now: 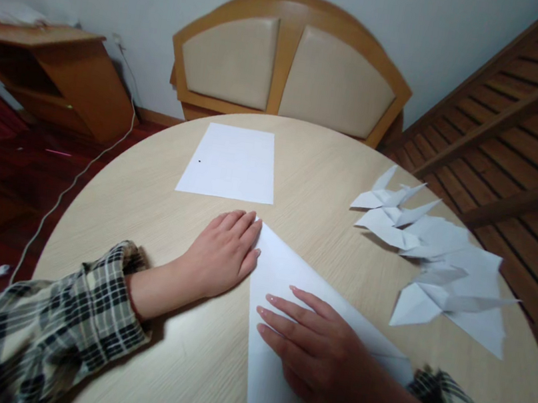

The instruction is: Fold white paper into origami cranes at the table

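A folded sheet of white paper (270,363) lies on the table in front of me, narrowing to a point at its far end. My left hand (226,246) rests flat at that point, fingers stretched out and side by side, the fingertips at the paper's tip and left edge. On the folded part lies my right hand (322,347), palm down with fingers spread, covering the middle of the paper. Its wrist and sleeve hide part of the near right side.
Farther back on the round table (153,164) is a flat white sheet (234,163). Several folded paper cranes (418,301) sit at the right. A padded wooden headboard (282,62) stands behind, slatted wood (528,119) at the right, a cabinet (79,79) and cable (86,167) at the left.
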Available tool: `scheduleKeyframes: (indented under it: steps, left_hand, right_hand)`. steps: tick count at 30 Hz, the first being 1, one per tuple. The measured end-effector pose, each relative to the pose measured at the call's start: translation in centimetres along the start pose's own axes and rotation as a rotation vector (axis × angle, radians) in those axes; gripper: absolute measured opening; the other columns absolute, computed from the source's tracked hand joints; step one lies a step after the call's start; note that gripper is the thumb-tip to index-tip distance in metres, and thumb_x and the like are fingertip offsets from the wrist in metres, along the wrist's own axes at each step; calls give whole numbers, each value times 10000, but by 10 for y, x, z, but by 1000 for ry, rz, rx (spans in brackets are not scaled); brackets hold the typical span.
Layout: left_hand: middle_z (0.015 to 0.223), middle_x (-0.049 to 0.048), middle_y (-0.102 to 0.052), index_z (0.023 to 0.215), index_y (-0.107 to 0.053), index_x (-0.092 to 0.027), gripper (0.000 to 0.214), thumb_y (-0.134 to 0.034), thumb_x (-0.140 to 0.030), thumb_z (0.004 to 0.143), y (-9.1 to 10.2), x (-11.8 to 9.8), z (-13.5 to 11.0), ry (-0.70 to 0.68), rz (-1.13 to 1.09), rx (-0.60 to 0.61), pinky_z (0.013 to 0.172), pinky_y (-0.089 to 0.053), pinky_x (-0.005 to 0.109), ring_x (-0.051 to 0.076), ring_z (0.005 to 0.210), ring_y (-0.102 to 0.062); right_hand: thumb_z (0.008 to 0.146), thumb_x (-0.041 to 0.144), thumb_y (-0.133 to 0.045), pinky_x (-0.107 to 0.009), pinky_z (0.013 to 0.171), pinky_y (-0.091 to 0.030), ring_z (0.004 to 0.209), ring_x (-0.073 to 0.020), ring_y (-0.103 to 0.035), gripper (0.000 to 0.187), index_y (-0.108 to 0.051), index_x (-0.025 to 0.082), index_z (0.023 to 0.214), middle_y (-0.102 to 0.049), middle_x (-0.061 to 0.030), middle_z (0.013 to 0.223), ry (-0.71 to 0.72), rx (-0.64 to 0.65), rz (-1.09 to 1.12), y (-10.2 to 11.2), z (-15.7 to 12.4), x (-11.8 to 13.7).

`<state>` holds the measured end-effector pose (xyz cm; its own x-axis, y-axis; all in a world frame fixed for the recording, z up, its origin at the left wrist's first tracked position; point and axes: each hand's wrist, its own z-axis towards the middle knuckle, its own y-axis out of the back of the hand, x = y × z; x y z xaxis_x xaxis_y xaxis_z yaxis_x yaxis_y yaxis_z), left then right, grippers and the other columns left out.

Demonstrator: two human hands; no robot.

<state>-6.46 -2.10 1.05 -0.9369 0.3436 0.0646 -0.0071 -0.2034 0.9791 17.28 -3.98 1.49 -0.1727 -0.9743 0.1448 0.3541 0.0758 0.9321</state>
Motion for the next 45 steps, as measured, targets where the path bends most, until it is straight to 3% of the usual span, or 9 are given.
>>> scheduleKeyframes:
  steps: [11, 19, 25, 28, 45]
  left_hand:
    - [1461, 184, -471, 1421, -432, -34, 589, -374, -398, 961, -2, 4, 4, 41, -17, 33, 1165, -244, 477, 341, 1356, -393]
    - [1401, 284, -497, 1329, -499, 55, 774, -365, -601, 940, 9, 9, -11, 143, 46, 56, 1134, -295, 506, 390, 1332, -425]
    - [1526, 166, -387, 1460, -371, -53, 609, -335, -448, 997, 8, 15, -8, -4, -99, 32, 1169, -273, 434, 285, 1423, -319]
    - [1517, 151, -408, 1447, -393, -60, 586, -334, -435, 999, 3, 20, -1, -58, -163, 78, 1179, -259, 417, 264, 1425, -319]
    - [1544, 173, -350, 1460, -370, -64, 793, -390, -639, 914, 5, 19, 1, -32, -172, 144, 1173, -240, 460, 321, 1429, -293]
  right_hand:
    - [861, 78, -458, -493, 1063, -436, 1227, -245, -569, 391, -600, 125, 1222, -657, -74, 1275, 4, -6, 1, -1, 0, -1]
    - [865, 71, -445, -481, 1073, -430, 1244, -237, -556, 390, -602, 125, 1217, -659, -71, 1273, -7, 5, 13, -1, 0, -1]
    - [878, 91, -450, -480, 1085, -417, 1259, -230, -546, 385, -595, 130, 1232, -657, -89, 1273, -9, 14, 17, 0, 0, -1]
    - [876, 90, -453, -483, 1085, -416, 1259, -236, -545, 387, -594, 125, 1234, -651, -87, 1283, -5, 11, 15, 0, 0, -1]
    - [879, 92, -456, -491, 1112, -384, 1282, -222, -527, 415, -571, 122, 1276, -642, -118, 1287, -11, 45, 40, 0, -2, -1]
